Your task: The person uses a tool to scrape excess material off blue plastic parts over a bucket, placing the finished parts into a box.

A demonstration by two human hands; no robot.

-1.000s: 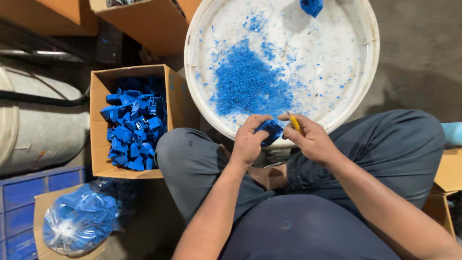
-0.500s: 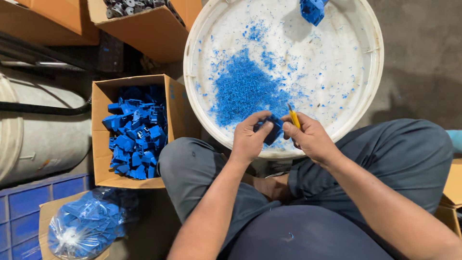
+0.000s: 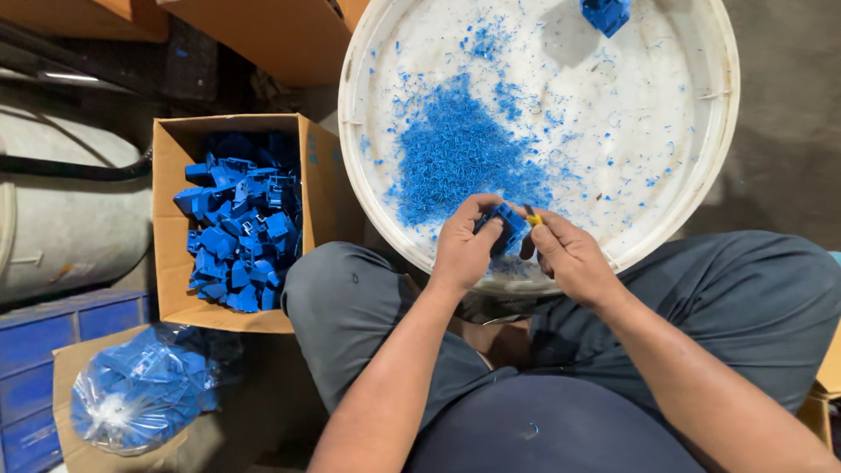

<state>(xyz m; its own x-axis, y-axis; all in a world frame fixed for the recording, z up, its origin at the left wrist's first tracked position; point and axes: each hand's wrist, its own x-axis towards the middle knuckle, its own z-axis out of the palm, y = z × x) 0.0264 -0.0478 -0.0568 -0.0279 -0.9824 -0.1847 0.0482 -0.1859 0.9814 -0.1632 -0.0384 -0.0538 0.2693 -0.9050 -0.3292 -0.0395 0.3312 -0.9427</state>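
Observation:
My left hand (image 3: pixel 462 247) grips a small blue plastic part (image 3: pixel 505 226) over the near rim of a big white round tub (image 3: pixel 714 149). My right hand (image 3: pixel 571 257) holds a small yellow-handled tool (image 3: pixel 533 219) against that part. A heap of blue plastic shavings (image 3: pixel 460 162) lies inside the tub just beyond my hands. Another blue part (image 3: pixel 606 13) sits at the tub's far edge.
An open cardboard box (image 3: pixel 175 289) full of blue plastic parts (image 3: pixel 241 228) stands left of my knee. A clear bag of blue parts (image 3: pixel 140 394) lies at the lower left on cardboard. More cardboard boxes (image 3: pixel 272 39) stand at the top, a blue crate (image 3: pixel 53 324) at the left.
My hands have stayed together on the blue part over the tub's rim, shifting only slightly. The view has drifted a little.

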